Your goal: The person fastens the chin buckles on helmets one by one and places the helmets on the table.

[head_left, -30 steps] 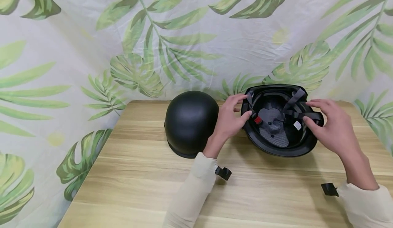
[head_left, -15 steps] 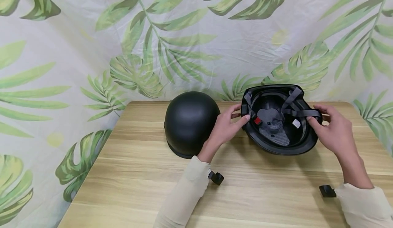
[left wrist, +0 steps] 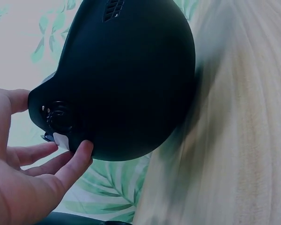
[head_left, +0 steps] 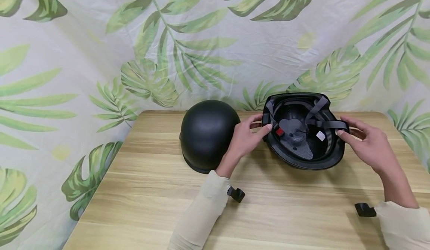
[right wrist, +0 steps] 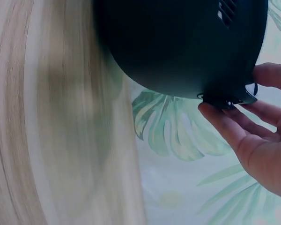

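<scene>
A black helmet point(head_left: 304, 164) is tipped with its open inside toward me, at the right of the head view. Grey straps point(head_left: 317, 108), a red-and-black buckle point(head_left: 279, 131) and a white label point(head_left: 320, 136) show inside it. My left hand point(head_left: 243, 139) pinches its left rim, thumb on the near side and fingers behind. On the opposite rim, my right hand point(head_left: 373, 145) holds the edge by the strap in the same way. Both wrist views show the smooth outer shell point(left wrist: 131, 89) with a vent; its rounded crown appears to rest on or just over the table.
A second black helmet point(head_left: 209, 134) stands dome up, just left of my left forearm. The wooden table point(head_left: 144, 205) ends at a leaf-print cloth point(head_left: 201, 55) behind both helmets. Black wrist-camera mounts point(head_left: 236, 194) stick out from the sleeves.
My left thumb has shifted from beside the buckle to the left rim. My right fingers have moved from over the strap to around the right rim. The held helmet has shifted slightly left.
</scene>
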`<state>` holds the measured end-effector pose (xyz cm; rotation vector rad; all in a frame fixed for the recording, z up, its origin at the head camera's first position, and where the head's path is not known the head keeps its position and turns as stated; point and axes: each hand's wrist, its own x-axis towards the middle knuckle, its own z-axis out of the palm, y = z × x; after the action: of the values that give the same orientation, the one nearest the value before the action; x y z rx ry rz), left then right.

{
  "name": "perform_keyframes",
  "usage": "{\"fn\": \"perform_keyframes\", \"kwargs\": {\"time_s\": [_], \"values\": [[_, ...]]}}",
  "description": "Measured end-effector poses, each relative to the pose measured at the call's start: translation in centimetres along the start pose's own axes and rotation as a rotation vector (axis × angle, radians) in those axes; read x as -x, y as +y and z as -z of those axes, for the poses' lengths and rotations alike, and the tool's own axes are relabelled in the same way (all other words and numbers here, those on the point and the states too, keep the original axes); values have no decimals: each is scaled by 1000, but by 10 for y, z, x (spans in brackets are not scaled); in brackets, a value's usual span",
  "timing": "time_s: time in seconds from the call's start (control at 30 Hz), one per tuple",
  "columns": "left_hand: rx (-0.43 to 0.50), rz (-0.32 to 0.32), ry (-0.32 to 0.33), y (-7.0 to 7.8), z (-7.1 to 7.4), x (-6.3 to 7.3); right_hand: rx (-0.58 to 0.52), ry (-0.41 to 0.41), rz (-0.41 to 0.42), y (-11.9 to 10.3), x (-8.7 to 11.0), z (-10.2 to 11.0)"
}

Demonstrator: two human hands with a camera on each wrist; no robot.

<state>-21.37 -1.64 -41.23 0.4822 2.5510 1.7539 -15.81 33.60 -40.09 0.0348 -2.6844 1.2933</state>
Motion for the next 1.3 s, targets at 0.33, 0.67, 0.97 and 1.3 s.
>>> {"fn": "perform_keyframes", "kwargs": {"time_s": [0.33,0.67,0.97,1.3], "values": [[75,-78,-9,6,9,0,-173,-118,-30,7,-4,-7],[79,-162,-101,-1,15,-4,-83,-141,-45,11,-7,-7],[31,-181,13,6,13,-2,-218,-220,17,15,-7,-15],[-13,-234,-4,6,16,-3,-200,-244,-36,15,-7,-17]]}}
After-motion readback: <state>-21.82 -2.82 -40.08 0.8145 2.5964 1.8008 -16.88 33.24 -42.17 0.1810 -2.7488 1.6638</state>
